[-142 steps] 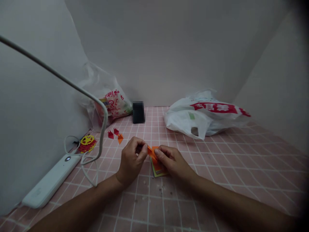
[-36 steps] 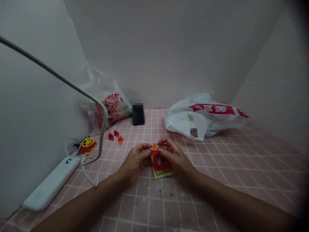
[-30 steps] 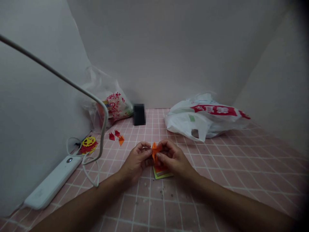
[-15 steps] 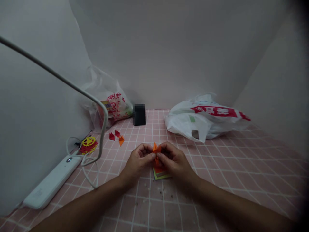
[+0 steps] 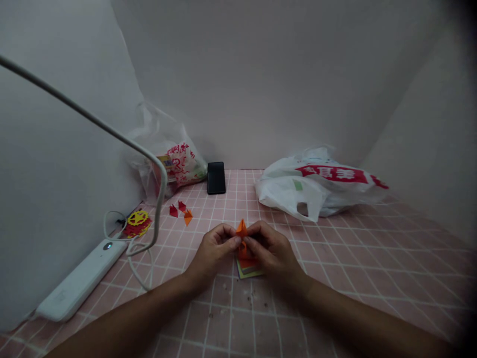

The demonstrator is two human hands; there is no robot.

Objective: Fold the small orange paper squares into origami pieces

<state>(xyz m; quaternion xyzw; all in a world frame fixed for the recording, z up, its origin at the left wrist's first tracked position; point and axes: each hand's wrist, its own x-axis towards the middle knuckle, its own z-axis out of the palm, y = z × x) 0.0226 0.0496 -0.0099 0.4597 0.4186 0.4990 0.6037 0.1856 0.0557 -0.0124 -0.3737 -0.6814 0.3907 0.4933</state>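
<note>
Between my two hands is a small folded piece of orange origami paper (image 5: 242,228), its pointed tip standing up. My left hand (image 5: 216,248) pinches its left side between thumb and fingers. On the other side, my right hand (image 5: 272,251) pinches it the same way, thumb close to the left thumb. Below the fingers, a stack of coloured paper sheets (image 5: 248,271) lies on the table, partly covered by my right hand. Farther off to the left sit two small red folded papers (image 5: 173,211) and an orange folded paper (image 5: 188,217).
A white power strip (image 5: 82,278) lies at the left, with a pale cable (image 5: 158,219) arching above the table. Beside it are yellow and red cut-out shapes (image 5: 137,219). Toward the wall are a clear bag (image 5: 182,164), a black phone (image 5: 216,178) and a white plastic bag (image 5: 290,191).
The folded orange paper has turned slightly between my fingers, and its tip now looks broader. Both hands stay in nearly the same place.
</note>
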